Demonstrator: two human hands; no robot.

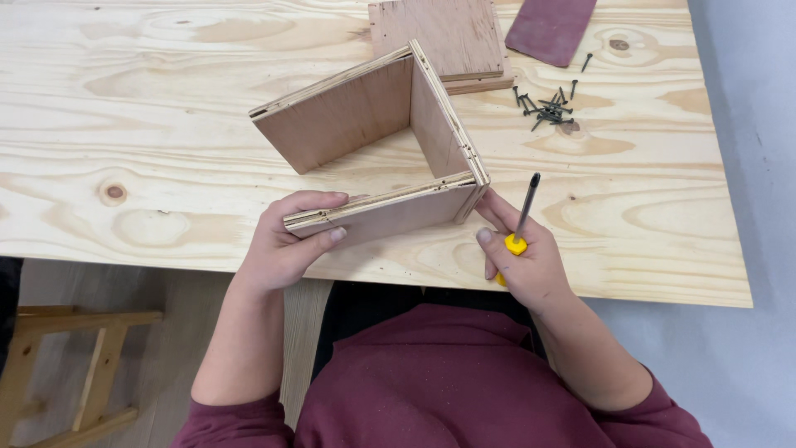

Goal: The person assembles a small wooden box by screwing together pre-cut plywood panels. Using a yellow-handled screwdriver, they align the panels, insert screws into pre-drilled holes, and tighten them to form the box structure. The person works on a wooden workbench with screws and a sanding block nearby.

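Directly ahead of both hands stands the three-sided open frame of thin brown plywood panels (390, 141); its upright walls block any straight reach forward, though the bay between them is open from above and on its left side. The left hand (286, 245) grips the near panel's end, and left of it the pale pine tabletop (124, 124) lies bare. The right hand (522, 257), closed around a yellow-handled screwdriver (521, 217), has bare board to its right. Farther ahead of it lie a loose heap of black screws (547, 108), a flat square plywood piece (444, 37) and a dark red sandpaper sheet (551, 26).
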